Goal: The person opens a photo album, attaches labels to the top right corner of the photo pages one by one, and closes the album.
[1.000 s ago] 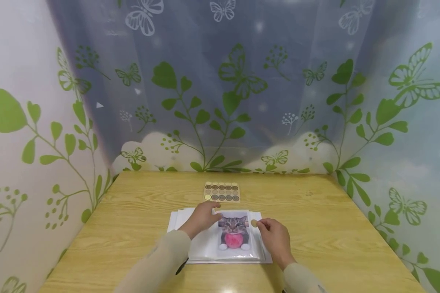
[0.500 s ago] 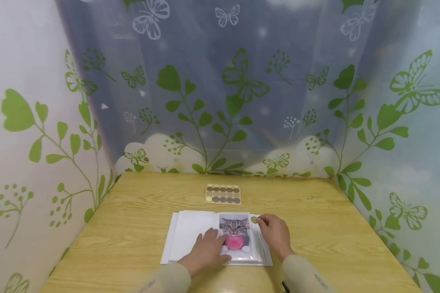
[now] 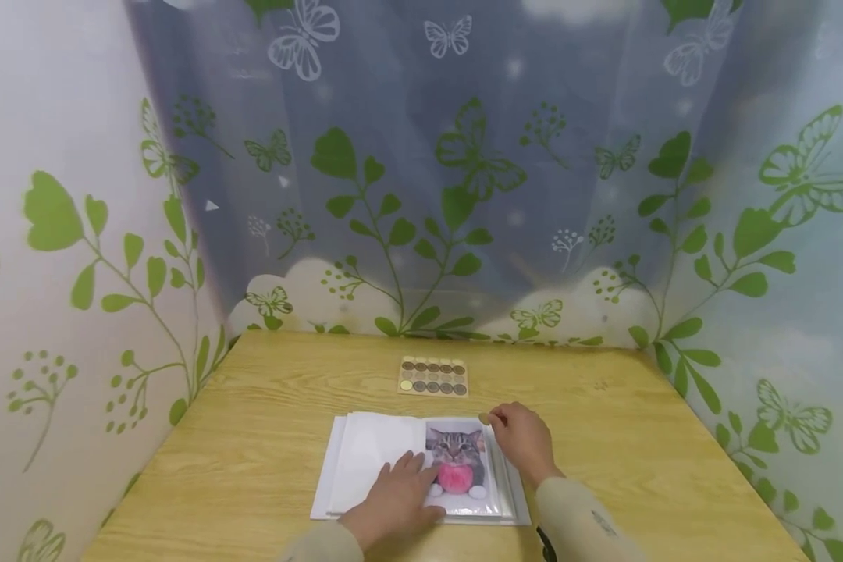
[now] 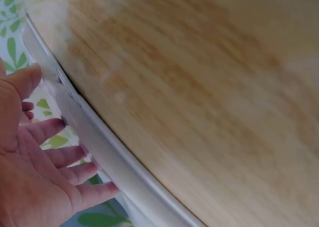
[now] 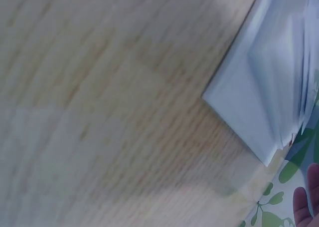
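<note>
An open white album point(image 3: 365, 460) lies on the wooden table point(image 3: 253, 421), with a cat photo point(image 3: 458, 467) in a clear sleeve on its right page. My left hand point(image 3: 396, 499) lies flat with straight fingers on the album's lower middle, touching the photo's left edge; the left wrist view shows spread fingers point(image 4: 50, 157) beside the album's edge point(image 4: 99, 147). My right hand point(image 3: 523, 437) rests at the photo's upper right corner and pinches a small round gold sticker point(image 3: 485, 419). The right wrist view shows only the album's corner point(image 5: 269, 107) and a fingertip point(image 5: 305, 202).
A sheet of round gold and brown stickers point(image 3: 432, 376) lies beyond the album near the table's middle. Curtains printed with green leaves and butterflies point(image 3: 464, 156) close in the table at the back and both sides.
My left hand moved from the album's top edge down to its lower middle and flattened there. My right hand with the sticker shifted slightly up to the photo's top right corner.
</note>
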Demonstrator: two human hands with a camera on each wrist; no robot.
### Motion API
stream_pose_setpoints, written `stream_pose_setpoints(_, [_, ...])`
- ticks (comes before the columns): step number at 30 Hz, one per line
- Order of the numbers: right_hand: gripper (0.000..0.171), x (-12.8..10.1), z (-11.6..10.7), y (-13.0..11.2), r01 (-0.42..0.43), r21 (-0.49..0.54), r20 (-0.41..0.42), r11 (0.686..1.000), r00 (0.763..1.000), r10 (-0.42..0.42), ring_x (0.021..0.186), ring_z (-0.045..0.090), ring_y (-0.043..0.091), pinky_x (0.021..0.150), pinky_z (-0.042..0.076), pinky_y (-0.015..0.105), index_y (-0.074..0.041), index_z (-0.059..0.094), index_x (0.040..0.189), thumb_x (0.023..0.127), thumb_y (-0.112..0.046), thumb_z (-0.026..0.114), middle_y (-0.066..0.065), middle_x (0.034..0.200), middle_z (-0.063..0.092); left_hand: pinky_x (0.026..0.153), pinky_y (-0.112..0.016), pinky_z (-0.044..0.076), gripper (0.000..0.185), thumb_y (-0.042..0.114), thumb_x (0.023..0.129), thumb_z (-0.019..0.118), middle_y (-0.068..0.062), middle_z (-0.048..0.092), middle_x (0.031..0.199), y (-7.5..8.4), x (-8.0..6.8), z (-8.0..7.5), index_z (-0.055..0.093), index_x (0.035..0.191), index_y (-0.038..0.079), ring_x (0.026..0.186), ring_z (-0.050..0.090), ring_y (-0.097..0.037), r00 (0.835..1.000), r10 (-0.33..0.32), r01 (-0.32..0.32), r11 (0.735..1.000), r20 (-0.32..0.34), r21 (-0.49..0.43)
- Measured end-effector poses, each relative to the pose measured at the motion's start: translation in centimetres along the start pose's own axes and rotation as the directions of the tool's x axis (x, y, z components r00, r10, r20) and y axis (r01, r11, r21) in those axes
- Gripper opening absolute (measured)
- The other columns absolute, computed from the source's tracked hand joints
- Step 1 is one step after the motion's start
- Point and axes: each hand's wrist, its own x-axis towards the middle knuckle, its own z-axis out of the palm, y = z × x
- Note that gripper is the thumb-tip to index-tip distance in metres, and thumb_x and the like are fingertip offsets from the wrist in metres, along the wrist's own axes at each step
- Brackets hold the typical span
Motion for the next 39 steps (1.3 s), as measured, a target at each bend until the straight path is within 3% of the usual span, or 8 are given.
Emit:
stream_pose_setpoints(7, [0.014, -0.4, 0.4, -0.2, 0.088, -0.093, 0.003, 0.992, 0.996, -0.088, 0.069, 0.060, 0.017, 0.065, 0.054, 0.041, -0.011, 0.075, 0.089, 0.093, -0.024, 0.070, -0.001, 0.079, 0.063, 0.101, -0.061, 0.042, 0.064, 0.050, 0.087, 0.068, -0.018, 0.053, 0.140, 0.0, -0.3, 0.1, 0.059, 0.137, 0.012, 0.132, 0.046, -0.039, 0.999, 0.034, -0.034, 0.999, -0.006, 0.020])
stream_pose_setpoints(15, [0.015, 0.2, 1.1, 0.1, 0.111, -0.148, 0.010, 0.983, 0.994, -0.111, 0.070, 0.060, 0.017, 0.066, 0.055, 0.040, -0.011, 0.074, 0.088, 0.092, -0.025, 0.071, -0.001, 0.077, 0.062, 0.102, -0.061, 0.042, 0.061, 0.048, 0.087, 0.069, -0.017, 0.054, 0.140, 0.0, 0.0, 0.6, 0.059, 0.137, 0.013, 0.132, 0.046, -0.038, 1.000, 0.019, -0.018, 1.000, -0.023, 0.022])
stream_pose_setpoints(31, [0.011, 1.0, 2.0, -0.2, 0.172, -0.189, 0.006, 0.967, 0.985, -0.174, 0.070, 0.058, 0.015, 0.065, 0.054, 0.037, -0.012, 0.073, 0.086, 0.089, -0.021, 0.074, -0.002, 0.077, 0.062, 0.102, -0.062, 0.041, 0.064, 0.049, 0.086, 0.070, -0.016, 0.052, 0.142, -0.2, 0.2, -0.2, 0.058, 0.138, 0.013, 0.133, 0.045, -0.037, 1.000, 0.013, -0.012, 0.999, -0.024, 0.034])
stream_pose_setpoints(35, [0.009, 0.9, 2.6, -0.2, 0.238, -0.262, 0.038, 0.935, 0.971, -0.236, 0.071, 0.059, 0.017, 0.068, 0.055, 0.039, -0.013, 0.073, 0.086, 0.088, -0.021, 0.075, -0.002, 0.077, 0.062, 0.102, -0.061, 0.041, 0.064, 0.049, 0.087, 0.070, -0.016, 0.053, 0.142, -0.3, 0.2, -0.1, 0.058, 0.138, 0.013, 0.133, 0.046, -0.037, 1.000, 0.015, -0.014, 0.999, -0.025, 0.035])
stream_pose_setpoints(39, [0.010, 0.5, 3.2, 0.0, 0.325, -0.354, 0.094, 0.877, 0.945, -0.312, 0.072, 0.059, 0.019, 0.072, 0.054, 0.042, -0.013, 0.074, 0.087, 0.088, -0.023, 0.074, -0.001, 0.078, 0.062, 0.102, -0.061, 0.042, 0.064, 0.049, 0.086, 0.070, -0.016, 0.053, 0.142, -0.3, 0.2, 0.2, 0.058, 0.138, 0.014, 0.133, 0.046, -0.036, 1.000, 0.012, -0.011, 0.999, -0.026, 0.038])
